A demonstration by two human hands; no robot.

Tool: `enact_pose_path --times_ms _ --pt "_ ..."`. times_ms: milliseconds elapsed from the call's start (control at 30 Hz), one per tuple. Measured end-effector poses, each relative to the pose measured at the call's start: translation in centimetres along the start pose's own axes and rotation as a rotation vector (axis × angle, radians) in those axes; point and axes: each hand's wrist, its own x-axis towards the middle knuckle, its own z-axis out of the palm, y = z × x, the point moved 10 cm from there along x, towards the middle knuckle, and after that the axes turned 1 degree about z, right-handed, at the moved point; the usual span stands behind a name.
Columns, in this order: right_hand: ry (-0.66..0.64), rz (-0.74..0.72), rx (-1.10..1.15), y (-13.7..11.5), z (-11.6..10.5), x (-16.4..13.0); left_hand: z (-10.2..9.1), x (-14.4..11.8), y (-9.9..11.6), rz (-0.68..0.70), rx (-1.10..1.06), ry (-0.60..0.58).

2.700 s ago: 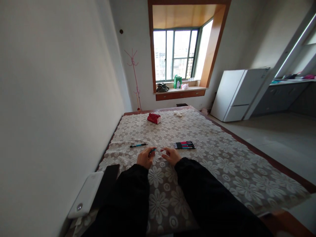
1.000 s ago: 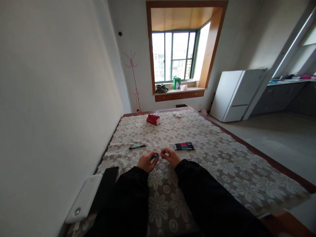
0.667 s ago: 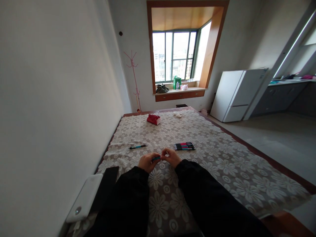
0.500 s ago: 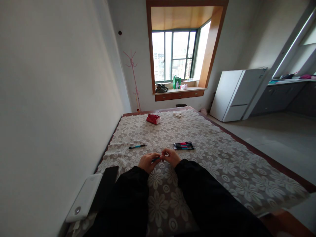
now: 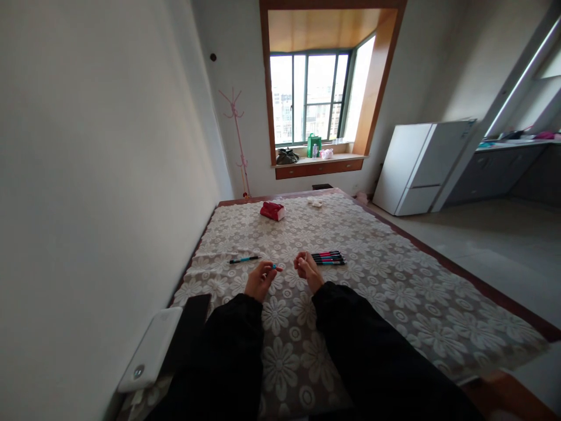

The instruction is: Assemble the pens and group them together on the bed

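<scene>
My left hand [image 5: 260,280] is closed in a pinch on a small blue pen part [image 5: 274,266], whose end shows above the fingertips. A short gap to the right, my right hand [image 5: 310,272] is closed, fingertips pressed together; what they hold, if anything, is too small to make out. Just past it lies a row of several pens [image 5: 329,258], black with pink and blue sections, their left ends partly hidden by my fingers. Left of my hands, a single blue and black pen [image 5: 244,259] rests on the patterned tablecloth [image 5: 280,356].
A red tissue pack [image 5: 272,211] and a small white item [image 5: 314,203] sit toward the table's far end. At the near left, a white power bank [image 5: 151,348] lies beside a dark flat object [image 5: 193,313] next to the wall. A white fridge [image 5: 416,169] stands beyond the right edge.
My hands were together over the blue pen part and are now apart. The right hand has moved right and away from me, up to the row of pens.
</scene>
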Motion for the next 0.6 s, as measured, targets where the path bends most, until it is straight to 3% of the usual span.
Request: enact_pose_path --times_ms 100,267,600 --pt "0.003 0.013 -0.017 0.3 -0.2 0.2 0.0 0.0 0.0 0.029 0.1 0.002" --pt "-0.02 -0.155 -0.183 -2.0 0.3 -0.3 0.8 -0.5 1.5 0.147 0.301 -0.08" --pt "-0.124 -0.078 -0.163 -1.5 1.6 -1.0 1.2 -0.6 1.8 0.13 0.292 -0.112"
